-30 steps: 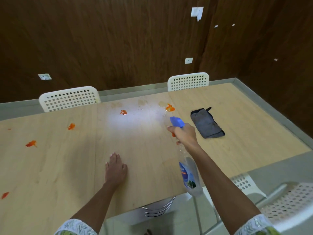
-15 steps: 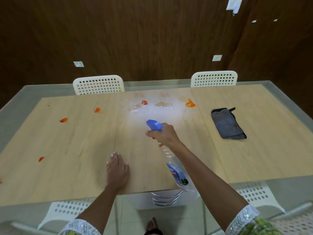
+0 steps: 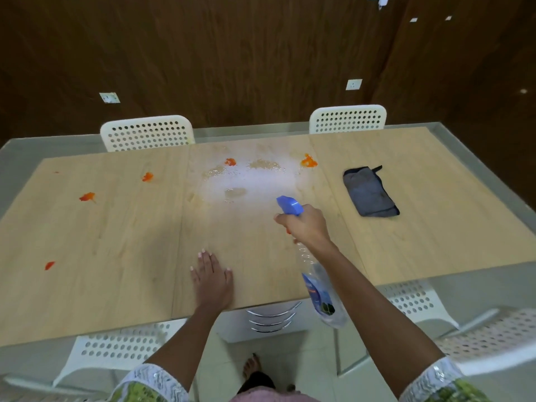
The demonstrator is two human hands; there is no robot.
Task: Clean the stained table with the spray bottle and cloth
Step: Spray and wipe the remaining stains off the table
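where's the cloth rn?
Head view: the grey cloth lies folded on the table, right of the wet sprayed patch, beyond the right hand, untouched.

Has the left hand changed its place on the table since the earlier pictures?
No. The left hand rests flat near the table's front edge, just right of the board seam, as before; only the camera has shifted.

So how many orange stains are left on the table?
5 clear ones: far right by the wet patch, far middle, left of that, further left, and near left. A faint speck far left may be another.
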